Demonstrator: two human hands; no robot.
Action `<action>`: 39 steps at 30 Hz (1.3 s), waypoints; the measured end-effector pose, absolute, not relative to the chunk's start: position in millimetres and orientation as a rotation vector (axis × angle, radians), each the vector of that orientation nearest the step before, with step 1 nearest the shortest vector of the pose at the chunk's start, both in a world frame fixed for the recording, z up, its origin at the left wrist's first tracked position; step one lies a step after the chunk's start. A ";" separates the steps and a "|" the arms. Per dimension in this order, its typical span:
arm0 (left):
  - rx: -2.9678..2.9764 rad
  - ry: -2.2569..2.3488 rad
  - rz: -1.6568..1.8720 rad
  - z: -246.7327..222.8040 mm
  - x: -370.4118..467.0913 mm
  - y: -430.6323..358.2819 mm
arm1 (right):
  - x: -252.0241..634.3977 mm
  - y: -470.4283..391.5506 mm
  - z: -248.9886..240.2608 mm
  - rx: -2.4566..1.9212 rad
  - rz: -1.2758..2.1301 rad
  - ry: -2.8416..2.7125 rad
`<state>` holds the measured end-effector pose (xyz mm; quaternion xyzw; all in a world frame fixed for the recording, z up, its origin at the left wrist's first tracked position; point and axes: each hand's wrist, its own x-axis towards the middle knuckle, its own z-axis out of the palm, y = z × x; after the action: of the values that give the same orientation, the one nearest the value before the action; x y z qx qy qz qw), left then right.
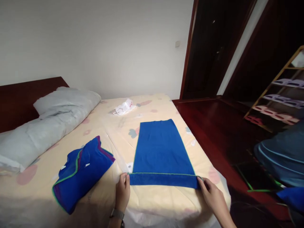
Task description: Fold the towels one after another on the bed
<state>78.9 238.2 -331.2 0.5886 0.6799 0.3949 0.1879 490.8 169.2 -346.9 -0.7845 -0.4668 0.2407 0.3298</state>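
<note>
A blue towel (161, 148) with a thin green edge lies spread on the bed (111, 133), its near end folded over in a narrow band. My left hand (123, 193) pinches the band's left corner. My right hand (212, 193) pinches its right corner. A stack of folded blue towels (80, 172) with green and purple trim sits to the left of my left hand.
A grey pillow or rolled quilt (47, 117) lies along the dark headboard at left. A crumpled white plastic bag (123, 107) sits at the far end of the bed. Dark red floor, a shoe rack (280, 98) and blue bags (282, 155) are on the right.
</note>
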 end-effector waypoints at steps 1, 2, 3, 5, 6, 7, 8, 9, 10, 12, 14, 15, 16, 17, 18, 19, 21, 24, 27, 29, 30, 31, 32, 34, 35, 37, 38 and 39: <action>1.672 1.936 1.051 -328.3 82.2 239.4 | 491.0 173.3 -346.1 -2.073 0.632 -1.231; 1.689 1.962 0.986 -325.4 85.4 240.4 | 490.9 176.8 -344.9 -2.094 0.644 -1.241; 1.707 1.988 0.923 -323.0 88.2 241.4 | 490.4 179.5 -343.5 -2.116 0.663 -1.250; 1.773 2.020 0.834 -320.2 92.0 243.5 | 489.1 182.7 -339.8 -2.147 0.700 -1.263; 1.829 2.017 0.814 -320.0 92.7 244.5 | 488.5 183.3 -337.7 -2.157 0.713 -1.262; 1.895 2.003 0.804 -320.4 92.9 245.2 | 488.0 183.3 -335.5 -2.164 0.726 -1.258; 1.962 1.984 0.791 -321.3 92.4 245.5 | 487.7 182.9 -333.1 -2.172 0.736 -1.249; 2.023 1.964 0.763 -322.3 91.5 245.4 | 487.4 182.3 -330.7 -2.181 0.745 -1.242; 2.073 1.947 0.724 -323.2 90.3 244.8 | 487.4 181.5 -328.4 -2.191 0.750 -1.240; 2.146 1.915 0.641 -323.9 86.7 242.4 | 487.9 179.8 -324.1 -2.222 0.743 -1.253; 2.181 1.893 0.622 -322.7 82.3 238.7 | 489.9 178.0 -321.5 -2.251 0.721 -1.297; 2.182 1.886 0.636 -321.6 79.9 236.4 | 491.5 177.0 -321.1 -2.271 0.695 -1.327; 2.176 1.878 0.653 -320.4 77.6 234.0 | 493.4 175.9 -321.4 -2.299 0.655 -1.357; 2.166 1.863 0.663 -319.1 75.7 231.4 | 495.6 174.7 -322.4 -2.328 0.607 -1.387; 2.158 1.846 0.664 -318.1 74.2 228.8 | 497.8 173.5 -323.9 -2.353 0.557 -1.420; 2.159 1.824 0.649 -317.2 73.4 226.2 | 500.0 172.4 -325.9 -2.371 0.519 -1.452; 2.189 1.790 0.585 -316.1 73.8 221.8 | 503.3 170.6 -330.1 -2.386 0.526 -1.495; 2.260 1.778 0.498 -314.3 76.7 219.1 | 505.3 169.2 -333.3 -2.384 0.631 -1.470; 2.288 1.780 0.529 -310.8 77.9 221.3 | 505.4 170.0 -330.1 -2.364 0.660 -1.414; 2.286 1.782 0.601 -308.5 77.2 223.4 | 505.4 171.5 -326.1 -2.363 0.691 -1.372; 2.278 1.782 0.628 -307.8 76.6 224.1 | 505.5 172.4 -324.5 -2.369 0.714 -1.354; 2.258 1.794 0.635 -307.4 76.1 224.5 | 505.6 173.3 -323.5 -2.386 0.733 -1.340; 2.217 1.830 0.609 -307.3 75.6 224.5 | 505.9 174.1 -323.3 -2.405 0.746 -1.333; 2.091 1.961 0.472 -308.0 75.0 224.0 | 506.3 175.3 -325.2 -2.444 0.764 -1.330; 2.025 2.033 0.397 -308.5 75.1 223.7 | 506.5 175.8 -326.9 -2.466 0.776 -1.330; 1.931 2.104 0.316 -309.3 75.8 223.7 | 506.6 176.5 -330.7 -2.494 0.797 -1.341; 1.907 2.092 0.320 -309.4 76.6 224.0 | 506.6 176.8 -332.1 -2.495 0.803 -1.350; 1.888 2.063 0.344 -309.5 77.7 224.5 | 506.5 177.2 -333.1 -2.487 0.806 -1.351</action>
<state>77.7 224.5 -309.5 0.6613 0.7226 0.1206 0.1611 506.5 177.2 -333.1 -0.8409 -0.4569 0.2726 0.0992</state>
